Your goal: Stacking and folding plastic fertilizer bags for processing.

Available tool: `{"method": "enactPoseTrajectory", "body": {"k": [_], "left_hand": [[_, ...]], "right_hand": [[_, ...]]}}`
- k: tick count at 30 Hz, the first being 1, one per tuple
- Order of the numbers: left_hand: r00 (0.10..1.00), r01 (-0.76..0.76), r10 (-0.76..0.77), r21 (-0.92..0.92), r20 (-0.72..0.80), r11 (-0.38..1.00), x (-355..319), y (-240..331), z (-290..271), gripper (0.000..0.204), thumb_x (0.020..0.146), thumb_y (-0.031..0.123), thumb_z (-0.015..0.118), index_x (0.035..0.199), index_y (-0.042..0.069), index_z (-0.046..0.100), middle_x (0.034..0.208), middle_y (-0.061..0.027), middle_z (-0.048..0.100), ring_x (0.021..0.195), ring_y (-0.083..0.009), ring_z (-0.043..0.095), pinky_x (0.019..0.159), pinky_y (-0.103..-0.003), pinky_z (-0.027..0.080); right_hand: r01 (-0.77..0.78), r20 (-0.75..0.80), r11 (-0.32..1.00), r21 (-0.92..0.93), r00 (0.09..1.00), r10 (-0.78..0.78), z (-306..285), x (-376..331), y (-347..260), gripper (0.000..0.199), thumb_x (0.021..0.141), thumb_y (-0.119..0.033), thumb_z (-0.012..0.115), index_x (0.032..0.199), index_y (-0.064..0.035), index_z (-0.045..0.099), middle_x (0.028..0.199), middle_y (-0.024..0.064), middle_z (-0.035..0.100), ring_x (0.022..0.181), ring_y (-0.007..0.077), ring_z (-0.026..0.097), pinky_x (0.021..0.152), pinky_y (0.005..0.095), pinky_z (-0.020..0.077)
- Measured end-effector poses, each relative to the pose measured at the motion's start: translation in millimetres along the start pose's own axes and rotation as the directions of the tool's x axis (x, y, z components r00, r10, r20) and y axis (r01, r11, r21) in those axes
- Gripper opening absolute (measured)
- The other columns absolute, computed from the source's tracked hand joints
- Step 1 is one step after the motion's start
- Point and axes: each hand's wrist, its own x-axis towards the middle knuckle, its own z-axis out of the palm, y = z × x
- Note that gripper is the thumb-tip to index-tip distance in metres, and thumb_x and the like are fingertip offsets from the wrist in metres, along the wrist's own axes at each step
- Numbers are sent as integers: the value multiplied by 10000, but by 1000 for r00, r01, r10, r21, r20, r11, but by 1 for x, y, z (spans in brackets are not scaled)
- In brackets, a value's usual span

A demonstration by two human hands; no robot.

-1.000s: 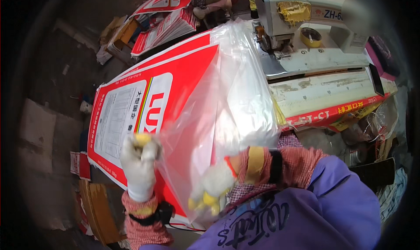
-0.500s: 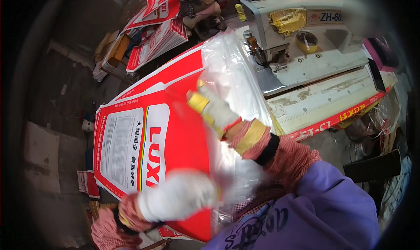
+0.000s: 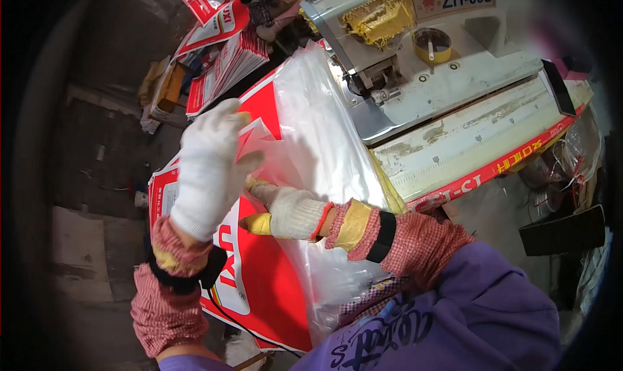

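Workbench (image 3: 467, 144) – bag (image 3: 272, 287) (red/white) btwn fingers (image 3: 250, 160).

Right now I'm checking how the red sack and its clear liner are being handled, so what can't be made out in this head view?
- Left hand fingertips: whether they pinch the clear liner is unclear, glove and glare blend.
- Right hand fingers: tucked behind the left hand.
- Red sack lower end: hidden by the purple sleeve.
- Sewing machine needle area: too small.
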Motion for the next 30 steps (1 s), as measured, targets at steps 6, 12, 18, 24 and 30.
{"method": "enactPoseTrajectory", "body": {"k": [6,12,18,24,30], "left_hand": [[984,-55,8,260,177,964,-4,22,9,517,609,244,703,1020,-3,512,1110,-140,508,995,-292,507,789,-409,433],[946,-43,-22,195,323,980,10,18,31,134,652,70,558,785,54,560,849,-104,563,800,-293,540,687,-367,446],[870,212,-342,356,355,910,-11,8,51,63,754,60,512,804,66,550,673,-107,592,702,-274,628,579,-374,497],[978,31,-149,603,148,797,10,-17,79,122,763,138,539,876,93,551,743,-69,570,641,-233,599,518,-358,481],[856,214,-426,549,294,808,0,-35,113,152,776,133,506,917,100,552,778,-68,584,626,-247,622,480,-380,489]], "right_hand": [[348,-27,936,63,938,-347,2,5,16,685,798,-401,566,1343,-85,295,1352,210,333,1255,307,335,1017,353,301],[66,18,988,-140,998,-64,6,-1,7,654,795,-454,538,1319,-112,350,1314,166,407,1201,309,405,990,346,325],[97,132,979,-180,989,-73,10,-2,19,630,827,-453,458,1335,-103,331,1345,184,365,1213,325,390,990,343,329],[43,163,978,-206,987,-9,7,1,10,617,838,-516,392,1298,-105,389,1233,175,480,1109,346,476,939,390,369],[-33,112,966,-258,992,63,16,6,15,507,846,-417,412,1266,-134,429,1014,205,594,903,353,585,800,404,458]]}}
